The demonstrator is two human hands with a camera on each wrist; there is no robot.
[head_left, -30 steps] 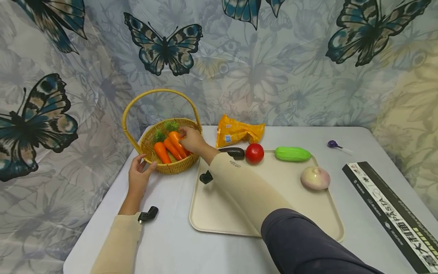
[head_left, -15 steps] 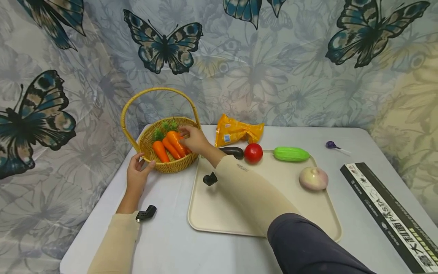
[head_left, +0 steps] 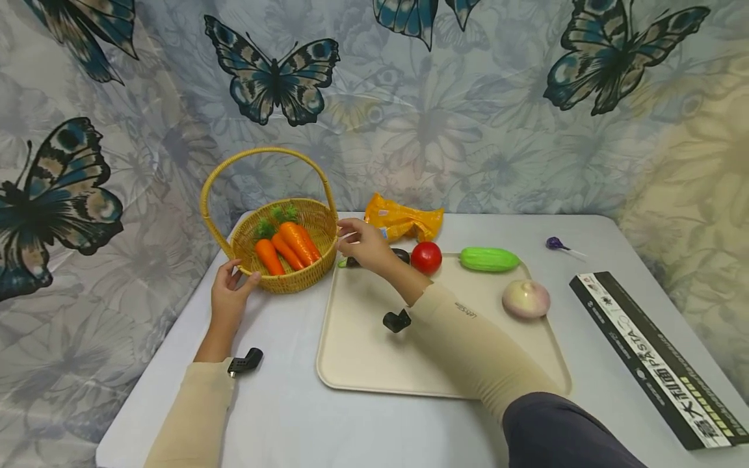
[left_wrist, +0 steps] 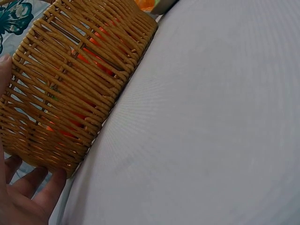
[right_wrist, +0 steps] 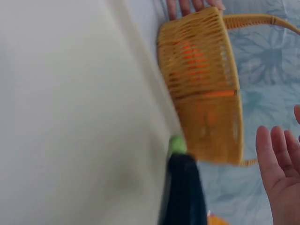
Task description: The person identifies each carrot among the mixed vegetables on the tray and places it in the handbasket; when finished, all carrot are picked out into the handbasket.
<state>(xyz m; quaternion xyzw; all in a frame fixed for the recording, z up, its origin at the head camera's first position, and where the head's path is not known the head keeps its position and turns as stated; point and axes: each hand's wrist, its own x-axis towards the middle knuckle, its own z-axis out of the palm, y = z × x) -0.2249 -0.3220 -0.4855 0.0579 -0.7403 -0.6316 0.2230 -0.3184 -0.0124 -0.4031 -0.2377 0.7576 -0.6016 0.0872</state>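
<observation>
A yellow wicker basket with a tall hoop handle stands at the back left, holding several orange carrots with green tops. My left hand grips the basket's near left side, thumb at the rim and fingertips against the woven wall. Just beyond the basket's right rim is my right hand, holding nothing; its fingers look loosely extended in the right wrist view. Below that hand, a dark eggplant with a green tip lies at the tray's far edge, partly hidden by the hand in the head view.
A beige tray bears a red tomato, a green cucumber-like vegetable and an onion along its far and right edges. Behind lies an orange packet. Farther right are a purple lollipop and a long pasta box.
My right hand has come out of the basket, away from the carrots, and moved right past the rim. The left hand keeps its place on the basket. The whole view has shifted slightly.
</observation>
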